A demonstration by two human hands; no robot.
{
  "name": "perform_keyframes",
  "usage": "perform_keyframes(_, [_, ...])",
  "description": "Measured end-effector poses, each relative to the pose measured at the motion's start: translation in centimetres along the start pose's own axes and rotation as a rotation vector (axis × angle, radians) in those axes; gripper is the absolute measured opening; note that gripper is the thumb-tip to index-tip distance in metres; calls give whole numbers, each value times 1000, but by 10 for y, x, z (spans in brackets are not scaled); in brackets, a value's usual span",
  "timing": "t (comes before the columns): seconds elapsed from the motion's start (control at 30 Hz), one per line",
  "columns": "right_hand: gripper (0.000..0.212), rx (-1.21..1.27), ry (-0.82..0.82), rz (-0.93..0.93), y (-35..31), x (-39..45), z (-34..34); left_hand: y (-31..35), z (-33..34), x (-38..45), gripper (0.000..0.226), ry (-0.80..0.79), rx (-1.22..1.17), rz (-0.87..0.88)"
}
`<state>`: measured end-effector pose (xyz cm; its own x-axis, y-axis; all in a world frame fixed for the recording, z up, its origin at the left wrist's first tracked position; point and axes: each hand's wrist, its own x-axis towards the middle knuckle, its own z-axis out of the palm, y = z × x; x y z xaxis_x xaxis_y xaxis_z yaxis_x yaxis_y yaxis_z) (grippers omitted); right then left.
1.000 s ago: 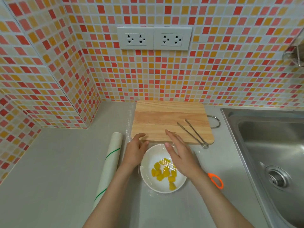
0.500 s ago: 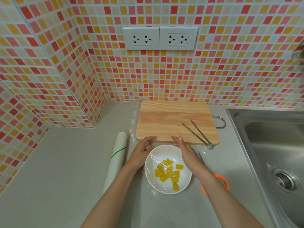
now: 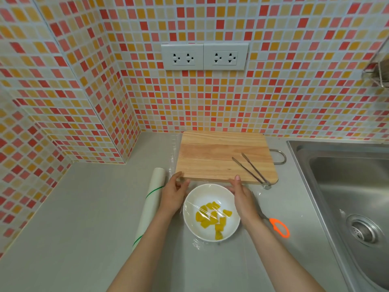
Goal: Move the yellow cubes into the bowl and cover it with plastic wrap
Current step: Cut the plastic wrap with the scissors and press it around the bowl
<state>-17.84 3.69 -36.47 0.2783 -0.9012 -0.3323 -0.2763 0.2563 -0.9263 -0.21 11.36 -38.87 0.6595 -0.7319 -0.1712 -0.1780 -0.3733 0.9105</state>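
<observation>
A white bowl [image 3: 210,234] stands on the grey counter in front of the cutting board, with several yellow cubes [image 3: 212,217] inside. Clear plastic wrap [image 3: 212,193] is stretched over its mouth, and loose wrap spreads onto the counter around it. My left hand [image 3: 172,196] lies flat against the bowl's left side. My right hand [image 3: 243,199] lies flat against its right side. Both palms face the bowl and press on the wrap at the rim, fingers extended towards the board.
A wooden cutting board [image 3: 219,157] lies behind the bowl with metal tongs [image 3: 251,170] on its right part. The plastic wrap roll [image 3: 150,205] lies left of my left hand. Orange-handled scissors [image 3: 279,226] lie to the right. A steel sink [image 3: 345,197] is at the right.
My right hand has slid off the top of the bowl to its right side, uncovering the cubes. My left hand has settled lower along the left side. The camera has tilted slightly.
</observation>
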Motion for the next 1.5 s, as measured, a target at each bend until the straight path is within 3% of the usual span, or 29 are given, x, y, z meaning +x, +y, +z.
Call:
perform_keyframes(0.1, [45,199,40,-158,-2,-6,-13,12,-9,-13,35,64,-72,80])
perform_keyframes(0.2, [45,235,-68,-243,-5,-19,-13,16,-17,-43,48,39,-231,158])
perform_keyframes(0.3, [44,175,-143,-205,3,-34,1,11,-2,-67,60,-127,-353,15])
perform_keyframes(0.4, [36,168,-117,-212,-1,-39,12,14,5,-66,26,-136,-470,-99])
perform_keyframes(0.67, [36,259,-39,-132,11,-43,23,9,1,-48,44,-173,-515,-162])
perform_keyframes(0.83, [40,214,-100,-40,18,-52,15,10,-2,-39,55,-230,-484,-198])
perform_keyframes(0.97, [53,103,-77,6,7,-42,6,27,-10,-28,50,37,-437,-100])
perform_keyframes(1.1, [48,35,-89,-237,-26,-27,5,30,-22,-41,44,324,-449,-27])
perform_keyframes(1.2, [45,42,-235,-308,-45,-12,7,19,-1,-78,46,347,-474,-20])
perform_keyframes(1.3, [46,-15,-306,-314,-41,-3,12,6,31,-114,59,253,-543,-97])
perform_keyframes(1.5, [35,120,-276,-221,-25,-10,16,6,44,-112,39,278,-734,-151])
